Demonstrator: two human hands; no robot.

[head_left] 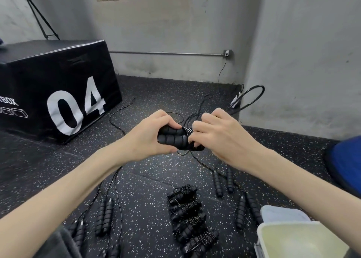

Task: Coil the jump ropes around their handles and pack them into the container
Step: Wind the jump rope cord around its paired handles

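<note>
Nearest the camera, a pale container is sitting at lower right on the speckled floor; beside it a row of coiled jump ropes is lying, with uncoiled pairs of handles at left and further pairs at right, cords trailing; above these, the left hand is gripping a pair of black foam handles side by side; the right hand is pinching the cord against windings at the handles' end, a loop arching toward the wall; a black box marked 04 is standing at left.
</note>
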